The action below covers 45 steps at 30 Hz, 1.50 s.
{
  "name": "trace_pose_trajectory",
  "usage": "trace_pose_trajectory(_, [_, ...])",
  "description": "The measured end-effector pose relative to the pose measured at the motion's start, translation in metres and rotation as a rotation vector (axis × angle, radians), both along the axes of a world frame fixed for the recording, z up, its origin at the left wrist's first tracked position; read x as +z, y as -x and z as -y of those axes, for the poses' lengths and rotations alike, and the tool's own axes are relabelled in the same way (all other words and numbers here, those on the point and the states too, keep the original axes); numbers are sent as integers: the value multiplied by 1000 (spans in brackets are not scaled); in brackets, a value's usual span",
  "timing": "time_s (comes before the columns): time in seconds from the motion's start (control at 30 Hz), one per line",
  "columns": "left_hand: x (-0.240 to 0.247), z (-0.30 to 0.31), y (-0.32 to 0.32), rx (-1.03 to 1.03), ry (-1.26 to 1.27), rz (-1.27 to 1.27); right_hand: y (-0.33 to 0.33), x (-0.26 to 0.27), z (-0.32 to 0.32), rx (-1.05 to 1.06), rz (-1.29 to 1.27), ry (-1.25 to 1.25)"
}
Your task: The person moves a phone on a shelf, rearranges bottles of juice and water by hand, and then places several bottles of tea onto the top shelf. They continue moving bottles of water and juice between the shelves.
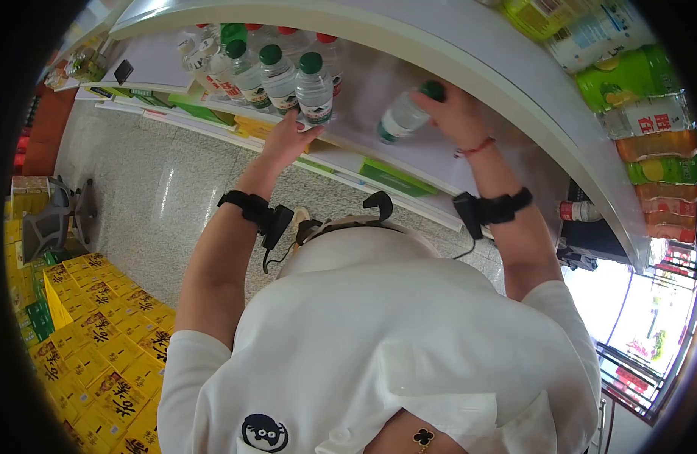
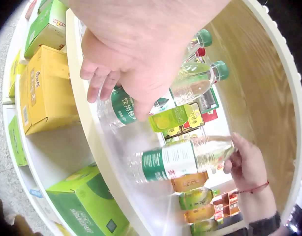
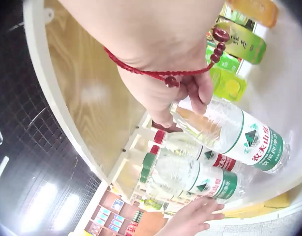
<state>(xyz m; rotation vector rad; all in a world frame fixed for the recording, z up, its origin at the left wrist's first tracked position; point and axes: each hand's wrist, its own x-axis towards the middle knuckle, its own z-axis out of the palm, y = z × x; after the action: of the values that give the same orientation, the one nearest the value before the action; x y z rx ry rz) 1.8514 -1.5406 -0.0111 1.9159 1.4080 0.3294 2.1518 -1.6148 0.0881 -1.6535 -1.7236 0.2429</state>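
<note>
My right hand (image 1: 462, 117) grips a clear water bottle (image 1: 403, 119) near its green cap. The bottle leans, its base low over the white shelf (image 1: 356, 140). In the right wrist view, the label of this held bottle (image 3: 256, 140) is white and green. To the left, my left hand (image 1: 284, 144) touches the lower part of another green-capped bottle (image 1: 315, 94) at the shelf's front edge, its fingers fairly straight in the right wrist view. Beside that bottle stand more green-capped bottles (image 1: 276, 79), with red-capped bottles (image 1: 327, 45) behind them.
A curved upper shelf edge (image 1: 507, 125) passes close above my right hand. Drink bottles (image 1: 628, 79) line the upper right. Yellow cartons (image 2: 47, 91) and a green carton (image 2: 87, 201) occupy lower shelves. Stacked yellow boxes (image 1: 106, 333) and a grey chair (image 1: 53, 216) stand at the left.
</note>
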Motion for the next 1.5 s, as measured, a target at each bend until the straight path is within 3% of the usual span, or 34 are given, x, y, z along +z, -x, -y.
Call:
trace_pose_trajectory(0.33, [6, -10, 9, -109, -13, -5, 92, 8, -45, 44, -14, -29])
trace_pose_trajectory(0.53, [2, -9, 11, -153, -40, -54, 101, 5, -42, -83, 83, -75])
trace_pose_trajectory(0.7, [-2, -8, 9, -129, -30, -66, 95, 7, -32, -49, -95, 48])
trace_pose_trajectory(0.83, [-7, -4, 11, -130, -85, 22, 78, -2, -16, -24, -121, -51])
trace_pose_trajectory(0.87, [-14, -6, 12, -127, -89, -5, 72, -9, -10, -13, -241, -8])
trace_pose_trajectory(1.0, [-27, -5, 14, -59, -59, 0, 5, -23, 41, -162, -530, 94])
trace_pose_trajectory(1.03, [-25, -1, 10, -80, -56, 6, -25, -21, 56, -313, -414, 247])
trace_pose_trajectory(1.1, [-18, 5, 6, -5, -59, -30, -93, -39, 93, -396, -659, -23])
trace_pose_trajectory(1.17, [-14, 11, 0, 12, -60, -30, -157, -33, 145, -703, -788, -220])
trace_pose_trajectory(1.2, [-14, 14, -4, 35, -60, -32, -236, -74, 177, -740, -342, -276])
trace_pose_trajectory(1.23, [-15, 16, -7, 39, -60, -30, -268, -64, 202, -1105, 292, 13])
trace_pose_trajectory(1.27, [-17, 18, -8, 66, -50, -21, -323, -89, 239, -1167, 1155, 158])
trace_pose_trajectory(1.3, [-19, 21, -10, 94, -40, -13, -309, -58, 250, -1275, 408, -169])
trace_pose_trajectory(1.33, [-20, 23, -13, 100, -37, -15, -290, -23, 259, -1250, -358, -462])
trace_pose_trajectory(1.37, [-20, 25, -15, 112, -43, -25, -306, -26, 269, -1243, -359, -457])
trace_pose_trajectory(1.43, [-18, 30, -19, 133, -47, -40, -360, -36, 305, -1469, 86, -114])
trace_pose_trajectory(1.5, [-13, 37, -26, 130, -70, -70, -391, -49, 319, -1452, 119, 19])
